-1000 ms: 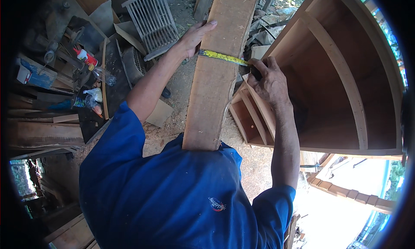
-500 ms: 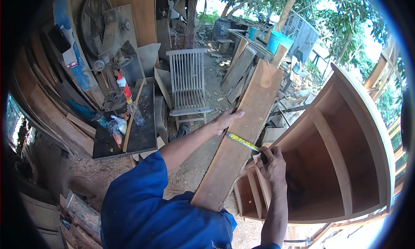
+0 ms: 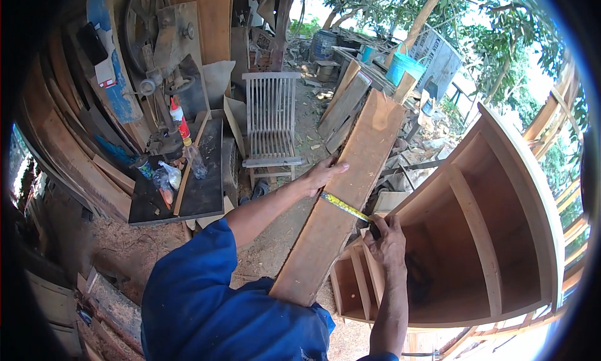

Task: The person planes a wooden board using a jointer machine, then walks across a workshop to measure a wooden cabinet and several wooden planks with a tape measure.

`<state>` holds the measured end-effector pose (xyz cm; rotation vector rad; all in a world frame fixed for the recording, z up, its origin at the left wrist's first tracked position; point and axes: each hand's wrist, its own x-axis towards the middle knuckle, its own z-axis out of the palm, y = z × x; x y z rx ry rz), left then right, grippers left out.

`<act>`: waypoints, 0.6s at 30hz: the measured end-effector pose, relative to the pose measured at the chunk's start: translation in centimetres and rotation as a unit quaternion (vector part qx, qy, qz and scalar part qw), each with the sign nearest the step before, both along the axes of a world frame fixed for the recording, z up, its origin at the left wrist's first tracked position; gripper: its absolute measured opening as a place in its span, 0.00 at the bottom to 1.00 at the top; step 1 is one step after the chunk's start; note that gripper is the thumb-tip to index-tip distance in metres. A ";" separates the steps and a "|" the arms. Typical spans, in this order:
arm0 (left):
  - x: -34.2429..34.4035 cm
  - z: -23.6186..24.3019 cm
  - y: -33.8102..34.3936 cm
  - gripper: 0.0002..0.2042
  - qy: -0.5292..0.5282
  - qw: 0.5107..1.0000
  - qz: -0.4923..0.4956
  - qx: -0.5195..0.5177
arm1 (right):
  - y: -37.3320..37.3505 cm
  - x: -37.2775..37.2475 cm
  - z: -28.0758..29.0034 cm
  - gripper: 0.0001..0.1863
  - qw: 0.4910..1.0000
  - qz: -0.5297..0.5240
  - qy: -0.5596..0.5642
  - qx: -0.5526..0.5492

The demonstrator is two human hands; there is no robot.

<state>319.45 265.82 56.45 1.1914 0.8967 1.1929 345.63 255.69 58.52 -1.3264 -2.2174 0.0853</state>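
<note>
A long brown wooden plank [image 3: 341,192] slants across the middle, its near end against my blue-clothed body. My left hand [image 3: 321,176] grips the plank's left edge, thumb on the upper face and fingers out of sight below. Across the plank's width, just nearer than that thumb, lies a yellow tape measure blade [image 3: 345,207]. At the right edge my right hand [image 3: 387,241] is closed round the dark tape measure case, mostly covered by the fingers. Beneath and to the right of this hand stands a curved wooden cabinet [image 3: 482,236] with inner ribs.
A dark table [image 3: 206,198] at the left bears a red-and-white glue bottle [image 3: 180,121], plastic bags and a wood strip. Behind it stands a wheeled machine [image 3: 159,54]. A slatted chair [image 3: 272,120] is ahead; a turquoise bucket [image 3: 404,68] sits at the far right.
The plank, both hands and the tape measure have shifted slightly left in the picture, as has the cabinet. Both grips and the blade across the plank look the same.
</note>
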 end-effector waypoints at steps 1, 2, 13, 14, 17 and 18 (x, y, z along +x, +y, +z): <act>0.0 0.0 0.1 0.28 -0.002 1.000 -0.002 0.002 | -0.3 0.0 0.0 0.23 1.000 -0.002 -0.002 0.002; -0.2 0.4 0.2 0.30 0.037 0.999 0.022 0.021 | -0.5 0.0 -0.1 0.23 1.000 0.016 0.025 0.000; 1.9 5.3 -4.9 0.25 0.487 0.798 0.241 0.261 | -2.9 -1.0 10.2 0.17 0.983 -0.106 0.084 0.128; 1.9 5.1 -5.5 0.24 0.502 0.787 0.242 0.262 | -2.8 -1.5 10.7 0.17 0.983 -0.108 0.083 0.123; 2.7 5.2 -6.7 0.23 0.518 0.776 0.233 0.275 | -2.5 -2.4 11.3 0.19 0.974 -0.165 -0.054 0.148; 2.8 5.1 -6.7 0.24 0.521 0.771 0.230 0.284 | -2.6 -2.4 11.1 0.19 0.974 -0.165 -0.057 0.143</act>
